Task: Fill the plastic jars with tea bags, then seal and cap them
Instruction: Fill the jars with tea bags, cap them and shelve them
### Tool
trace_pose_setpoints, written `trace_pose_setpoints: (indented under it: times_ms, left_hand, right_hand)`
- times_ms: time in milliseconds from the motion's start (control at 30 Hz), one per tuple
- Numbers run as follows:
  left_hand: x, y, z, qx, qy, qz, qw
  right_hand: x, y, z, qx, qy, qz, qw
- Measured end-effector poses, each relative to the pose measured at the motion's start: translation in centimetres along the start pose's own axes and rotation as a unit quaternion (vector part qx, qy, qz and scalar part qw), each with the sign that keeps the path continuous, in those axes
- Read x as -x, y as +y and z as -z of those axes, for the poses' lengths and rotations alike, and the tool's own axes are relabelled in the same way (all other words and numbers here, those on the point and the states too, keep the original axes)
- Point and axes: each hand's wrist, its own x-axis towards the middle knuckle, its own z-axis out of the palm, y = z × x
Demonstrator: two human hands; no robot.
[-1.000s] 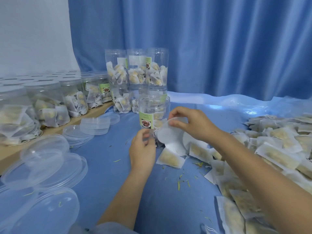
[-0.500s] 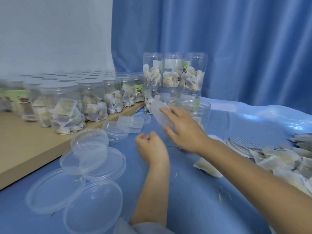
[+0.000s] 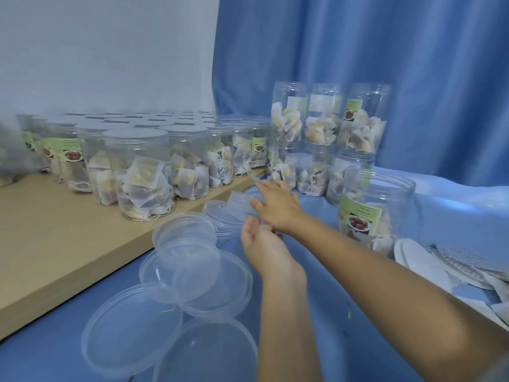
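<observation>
You see a blue cloth (image 3: 143, 321) over the surface and a blue pleated curtain (image 3: 385, 51) beyond it, with a pale white wall (image 3: 104, 51) far left. The board (image 3: 55, 244) is light tan. Your clear jars (image 3: 143, 172) carry green labels with a red-brown picture; the tea bags (image 3: 143, 177) inside are white with yellowish filling. Near lids (image 3: 132, 329) are colourless.

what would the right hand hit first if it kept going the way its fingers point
Probably the small stack of clear plastic lids just past the right hand, whose fingers reach toward it; whether they already touch is unclear.
</observation>
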Motion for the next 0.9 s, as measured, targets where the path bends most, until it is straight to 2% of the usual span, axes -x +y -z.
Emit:
trace_pose_setpoints:
  times_ms: [133,200,433,633,800,900]
  left_hand:
    - [-1.3,-0.4,-0.1,-0.026,0.012,0.018,0.999]
    - [-1.5,-0.7,-0.1,-0.027,0.011,0.034,0.999]
    - [-0.1,-0.7,-0.8,0.087,0.002,0.066,0.994]
    - [0.8,-0.3,-0.8,0.080,-0.120,0.095,0.985]
    - [1.3,-0.6,-0.9,0.034,-0.223,0.137,0.965]
    - [1.9,-1.1,-0.8,0.076,-0.258,0.157,0.950]
  right_hand:
    - [-0.7,0.3,-1.4,0.063,0.046,-0.012,0.997]
    - [-0.3,0.7,-1.1,0.041,0.069,-0.004,0.997]
    - [4.2,2.4,4.0,-0.001,0.148,0.114,0.982]
    - [10.0,4.2,6.7,-0.101,0.181,0.178,0.962]
    - [12.7,6.2,6.4,-0.080,0.208,0.278,0.934]
    - [13.6,6.8,6.4,-0.087,0.213,0.297,0.927]
